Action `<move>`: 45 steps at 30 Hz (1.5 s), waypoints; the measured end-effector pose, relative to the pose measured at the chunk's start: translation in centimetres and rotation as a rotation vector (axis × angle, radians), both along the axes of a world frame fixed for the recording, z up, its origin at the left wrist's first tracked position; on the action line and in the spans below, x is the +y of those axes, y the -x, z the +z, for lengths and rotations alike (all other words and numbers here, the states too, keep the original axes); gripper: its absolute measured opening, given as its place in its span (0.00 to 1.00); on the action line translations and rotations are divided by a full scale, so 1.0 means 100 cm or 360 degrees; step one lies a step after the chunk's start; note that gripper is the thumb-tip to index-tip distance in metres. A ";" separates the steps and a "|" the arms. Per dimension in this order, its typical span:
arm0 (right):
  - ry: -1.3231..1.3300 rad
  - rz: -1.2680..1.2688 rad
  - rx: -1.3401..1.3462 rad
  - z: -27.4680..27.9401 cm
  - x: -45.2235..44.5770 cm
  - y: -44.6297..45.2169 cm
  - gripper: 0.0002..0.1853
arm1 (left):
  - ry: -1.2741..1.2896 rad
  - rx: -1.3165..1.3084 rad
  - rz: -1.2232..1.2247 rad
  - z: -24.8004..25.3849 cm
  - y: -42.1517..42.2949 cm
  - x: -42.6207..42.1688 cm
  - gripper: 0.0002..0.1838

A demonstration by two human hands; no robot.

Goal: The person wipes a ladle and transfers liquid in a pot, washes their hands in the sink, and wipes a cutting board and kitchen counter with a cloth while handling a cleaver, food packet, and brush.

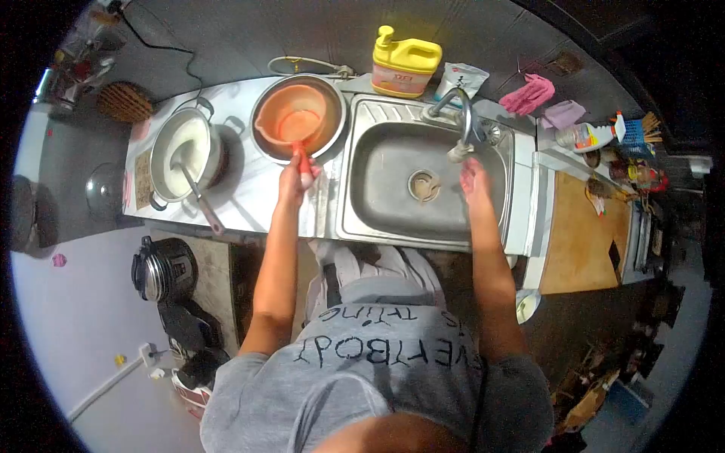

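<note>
My left hand (296, 180) is closed around the red handle of an orange plastic water dipper (293, 113). The dipper's bowl rests in or just over a round metal basin (266, 148) on the counter, left of the sink. Over the right side of the steel sink (389, 170), my right hand (475, 181) is held just below the spout of the faucet (467, 124). Its fingers are loosely bent and apart, with nothing visible in them. Whether the fingertips touch the spout I cannot tell.
A pot (186, 147) of whitish contents with a ladle (200, 198) stands at the left. Behind the sink are a yellow jug (405, 66) and a white packet (462, 78). Pink cloths (527, 94), a spray bottle (589, 137) and a cutting board (581, 238) are to the right.
</note>
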State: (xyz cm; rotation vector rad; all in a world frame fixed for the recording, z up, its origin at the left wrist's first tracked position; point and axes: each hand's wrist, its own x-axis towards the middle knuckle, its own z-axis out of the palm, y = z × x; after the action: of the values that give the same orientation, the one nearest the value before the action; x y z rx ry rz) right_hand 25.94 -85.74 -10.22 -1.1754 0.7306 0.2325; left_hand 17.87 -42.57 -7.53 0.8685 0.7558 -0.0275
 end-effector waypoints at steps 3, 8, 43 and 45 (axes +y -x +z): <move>-0.0285 -0.0128 0.0145 -0.019 -0.030 -0.051 0.21 | -0.1537 0.0395 -0.0360 -0.017 0.005 0.010 0.31; -0.0556 -0.0047 -0.0054 0.031 -0.026 -0.076 0.20 | -0.2844 0.0078 0.0154 0.042 0.030 -0.063 0.19; 0.0562 0.1324 -0.0644 -0.060 0.035 -0.018 0.08 | 0.0580 0.0155 -0.0640 -0.077 -0.047 -0.261 0.40; 0.0750 0.1430 -0.0945 -0.053 0.037 -0.022 0.08 | 0.0582 0.0105 -0.0654 -0.084 -0.045 -0.260 0.44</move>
State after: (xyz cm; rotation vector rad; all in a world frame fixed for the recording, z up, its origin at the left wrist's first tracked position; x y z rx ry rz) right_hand 28.12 -82.01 -15.53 -1.8636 -0.3287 0.4387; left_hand 22.36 -68.56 -15.93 0.6613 0.5978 -0.5458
